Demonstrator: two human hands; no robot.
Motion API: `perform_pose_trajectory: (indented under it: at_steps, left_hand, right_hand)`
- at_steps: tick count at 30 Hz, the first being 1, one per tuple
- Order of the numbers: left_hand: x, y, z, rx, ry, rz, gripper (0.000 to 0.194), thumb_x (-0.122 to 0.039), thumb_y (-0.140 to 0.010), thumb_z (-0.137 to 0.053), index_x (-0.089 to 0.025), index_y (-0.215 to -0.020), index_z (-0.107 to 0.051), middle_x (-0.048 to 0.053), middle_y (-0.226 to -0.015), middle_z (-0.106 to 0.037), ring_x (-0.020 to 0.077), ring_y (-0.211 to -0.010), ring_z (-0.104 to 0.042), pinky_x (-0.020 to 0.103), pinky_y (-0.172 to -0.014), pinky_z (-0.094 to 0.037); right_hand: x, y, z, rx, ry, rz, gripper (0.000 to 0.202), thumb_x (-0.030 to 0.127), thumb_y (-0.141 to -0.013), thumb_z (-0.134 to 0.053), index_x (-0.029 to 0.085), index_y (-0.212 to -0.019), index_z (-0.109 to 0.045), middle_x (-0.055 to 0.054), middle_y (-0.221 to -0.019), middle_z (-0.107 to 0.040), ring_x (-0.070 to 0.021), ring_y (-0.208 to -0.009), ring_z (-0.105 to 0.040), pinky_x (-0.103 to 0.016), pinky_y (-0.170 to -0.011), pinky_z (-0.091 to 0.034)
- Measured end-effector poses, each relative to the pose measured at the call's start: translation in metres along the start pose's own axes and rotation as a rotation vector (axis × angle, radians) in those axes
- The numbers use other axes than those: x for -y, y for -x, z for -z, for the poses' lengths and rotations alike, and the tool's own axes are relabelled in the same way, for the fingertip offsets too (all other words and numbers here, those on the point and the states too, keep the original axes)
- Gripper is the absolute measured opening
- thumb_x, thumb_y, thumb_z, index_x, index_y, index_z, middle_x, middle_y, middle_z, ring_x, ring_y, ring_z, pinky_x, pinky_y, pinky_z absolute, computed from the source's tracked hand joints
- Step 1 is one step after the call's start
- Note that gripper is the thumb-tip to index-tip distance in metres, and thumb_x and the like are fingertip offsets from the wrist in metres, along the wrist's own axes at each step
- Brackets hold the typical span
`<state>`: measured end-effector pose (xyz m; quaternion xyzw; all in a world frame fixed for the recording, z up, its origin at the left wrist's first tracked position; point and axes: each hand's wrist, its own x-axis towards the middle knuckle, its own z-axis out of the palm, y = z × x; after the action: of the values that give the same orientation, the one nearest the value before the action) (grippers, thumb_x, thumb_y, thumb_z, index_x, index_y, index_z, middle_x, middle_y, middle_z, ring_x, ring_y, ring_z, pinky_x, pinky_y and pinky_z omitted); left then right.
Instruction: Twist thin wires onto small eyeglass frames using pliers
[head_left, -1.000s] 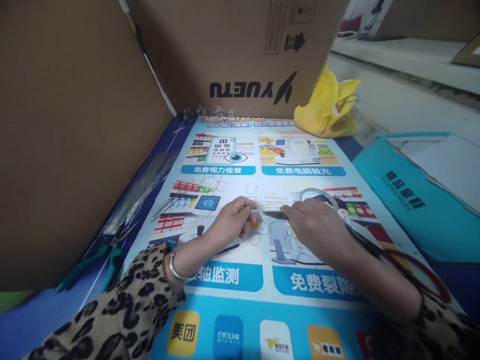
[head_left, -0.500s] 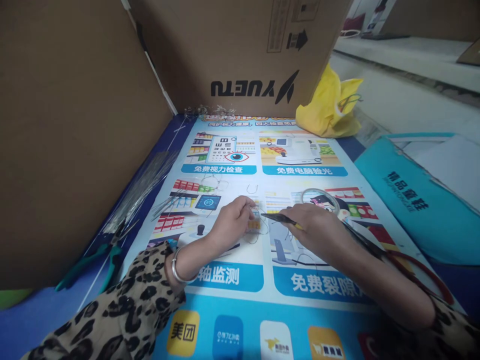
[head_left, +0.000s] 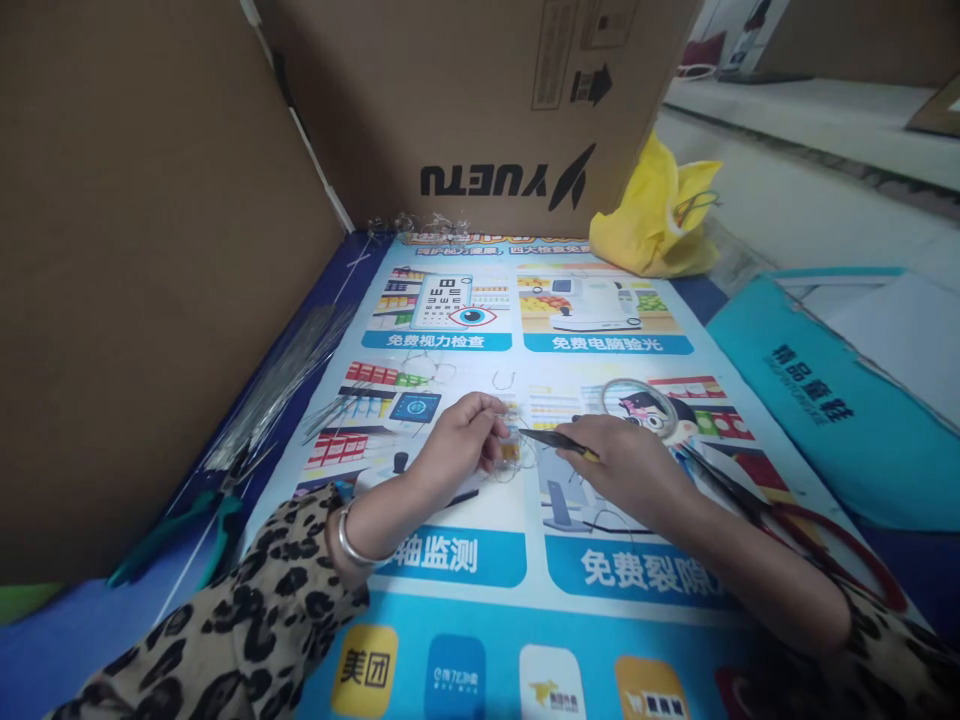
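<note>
My left hand is closed in a pinch on a thin wire, bent into loops beside the fingertips. Part of that wire is hidden by the fingers. Held in my right hand is a pair of pliers with dark pointed jaws and yellow on the handles. The jaw tips point left and end close to the wire; whether they grip it I cannot tell. Just beyond the hands lie a small U-shaped wire piece and a wire with round loops.
Scissors with red handles and a ring-shaped coil lie by my right arm. To the left are a wire bundle and green-handled pliers. Cardboard, a yellow bag and a teal box surround the printed sheet.
My right hand and the pliers have shifted slightly left. My left hand stays almost in place, still pinching the wire.
</note>
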<state>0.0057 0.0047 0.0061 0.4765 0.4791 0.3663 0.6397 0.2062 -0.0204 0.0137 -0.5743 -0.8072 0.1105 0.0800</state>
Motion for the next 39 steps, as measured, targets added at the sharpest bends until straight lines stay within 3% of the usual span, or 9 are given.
perform_pose_trajectory:
  at_steps: [8,14,22,29,39]
  left_hand:
    - [0.003,0.0,-0.001,0.007,0.133,0.033,0.008,-0.022,-0.082,-0.048,-0.018,-0.087,-0.051,-0.001,-0.071,-0.057,0.0063,-0.047,-0.051,0.017,-0.039,-0.038]
    - [0.002,0.002,-0.005,0.037,0.149,0.044,0.013,-0.023,-0.083,-0.047,-0.019,-0.096,-0.051,-0.003,-0.071,-0.057,0.0064,-0.05,-0.052,0.018,-0.044,-0.041]
    - [0.003,0.001,0.0,0.158,0.11,0.022,0.018,-0.029,-0.083,-0.053,-0.018,-0.097,-0.054,-0.001,-0.075,-0.058,0.0068,-0.055,-0.054,0.02,-0.05,-0.041]
    - [-0.005,0.003,0.008,0.319,-0.035,0.012,0.024,-0.038,-0.08,-0.059,-0.016,-0.09,-0.054,0.001,-0.071,-0.06,0.0093,-0.059,-0.056,0.022,-0.056,-0.043]
    - [-0.013,0.008,0.003,0.232,-0.268,0.034,0.023,-0.039,-0.079,-0.056,-0.016,-0.077,-0.052,0.0,-0.061,-0.059,0.0091,-0.052,-0.052,0.02,-0.049,-0.037]
  right_hand:
    - [0.002,-0.002,-0.003,-0.028,-0.059,-0.044,0.023,0.03,-0.085,-0.048,0.023,-0.098,-0.066,-0.005,-0.098,-0.068,-0.0204,-0.092,-0.061,-0.031,-0.079,-0.046]
    - [-0.001,-0.003,-0.001,-0.045,-0.154,-0.043,0.022,0.029,-0.085,-0.049,0.022,-0.097,-0.067,-0.004,-0.091,-0.069,-0.0184,-0.086,-0.063,-0.028,-0.073,-0.046]
    - [-0.005,-0.005,0.002,-0.074,-0.275,-0.032,0.02,0.029,-0.082,-0.053,0.022,-0.094,-0.067,-0.002,-0.089,-0.07,-0.0177,-0.082,-0.063,-0.026,-0.067,-0.045]
    - [-0.013,-0.005,0.007,-0.1,-0.163,0.041,0.022,0.027,-0.084,-0.051,0.022,-0.099,-0.066,-0.002,-0.093,-0.07,-0.0181,-0.085,-0.063,-0.027,-0.07,-0.045]
    - [-0.004,-0.002,0.001,-0.082,-0.125,0.11,0.02,0.026,-0.085,-0.049,0.022,-0.094,-0.066,-0.004,-0.087,-0.068,-0.0178,-0.084,-0.06,-0.028,-0.072,-0.045]
